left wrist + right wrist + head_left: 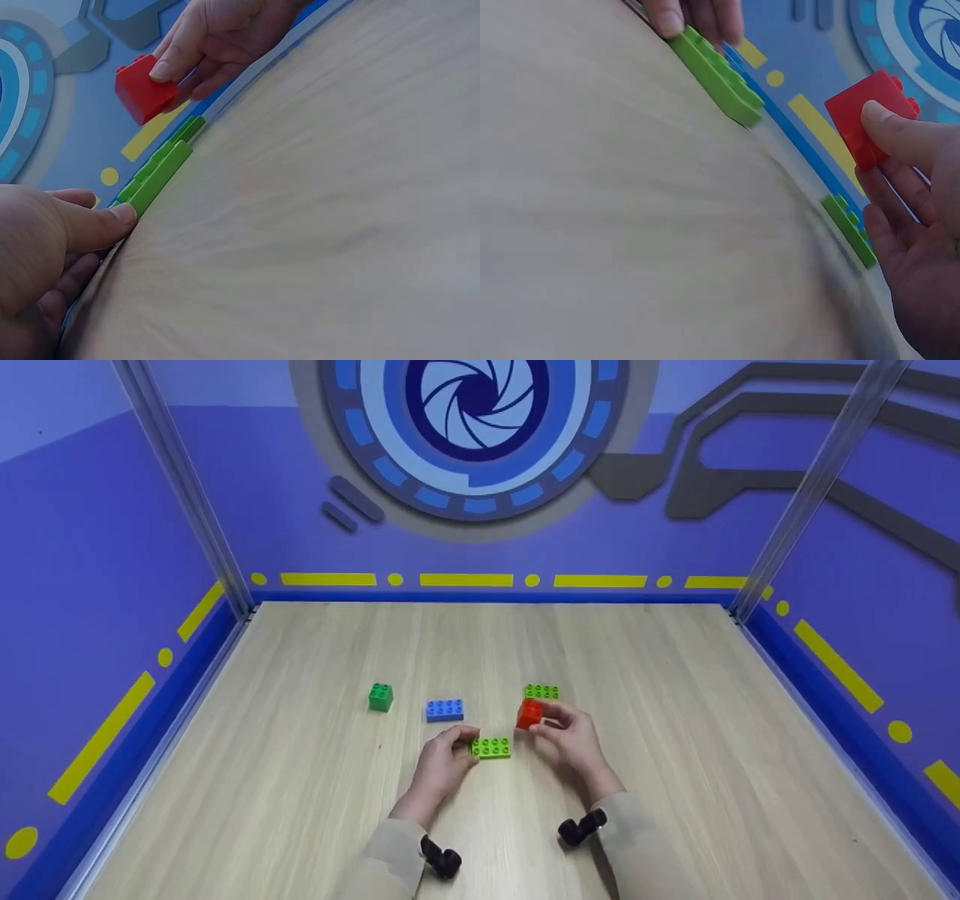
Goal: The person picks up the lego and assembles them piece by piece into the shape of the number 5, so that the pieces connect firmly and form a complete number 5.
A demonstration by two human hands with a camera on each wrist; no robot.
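Note:
My left hand (pixel 441 765) pinches the left end of a lime green toy brick (pixel 491 748) that lies flat on the table, studs up. In the left wrist view the thumb presses the near side of that lime brick (pixel 161 180). Up and to the right, my right hand (pixel 574 735) holds a red toy brick (pixel 529 713) between thumb and fingers, raised above the table. The right wrist view shows the red brick (pixel 870 116) with its studs facing away from the palm. A second lime green brick (pixel 541 691) lies just behind the right hand, partly covered by the red one.
A blue brick (pixel 445 710) lies on the table behind the left hand. Farther left stands a taller dark green brick (pixel 380 697). The wooden table (pixel 300 810) is bounded by printed blue-purple walls (pixel 225 510) at the back and both sides.

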